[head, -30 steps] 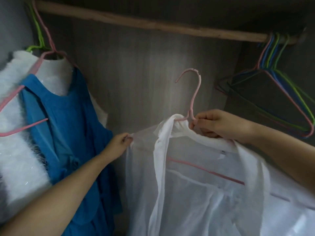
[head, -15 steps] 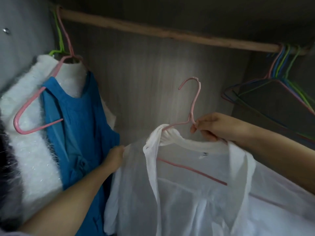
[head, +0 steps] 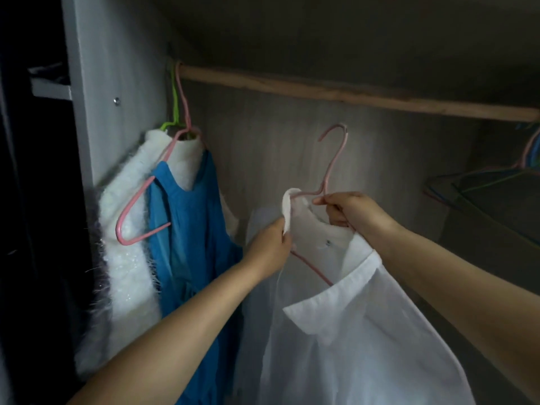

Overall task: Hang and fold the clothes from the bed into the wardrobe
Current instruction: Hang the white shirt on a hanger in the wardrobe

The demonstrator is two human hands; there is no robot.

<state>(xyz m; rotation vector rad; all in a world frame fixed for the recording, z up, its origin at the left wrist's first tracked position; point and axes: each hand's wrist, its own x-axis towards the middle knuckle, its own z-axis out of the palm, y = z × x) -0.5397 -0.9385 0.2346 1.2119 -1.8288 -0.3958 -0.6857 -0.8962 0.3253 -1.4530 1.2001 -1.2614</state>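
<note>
1. White, sheer shirt [head: 350,331] is carried on a pink hanger [head: 333,168] below the wooden rail [head: 350,93], inside the wardrobe; its length hangs downward, collar uppermost.
2. The hanger's hook points up, its open end turned left, and is held clear of the rail, not yet hooked on.
3. The hanger's neck is pinched by the curled fingers of the right hand [head: 355,211].
4. The collar edge is pinched between thumb and fingers of the left hand [head: 270,247].
5. Just to the left, a blue dress [head: 193,244] and a white fluffy garment [head: 128,258] are hung against the side panel [head: 117,68].
6. Empty coloured hangers [head: 496,182] are bunched well apart at the right.
</note>
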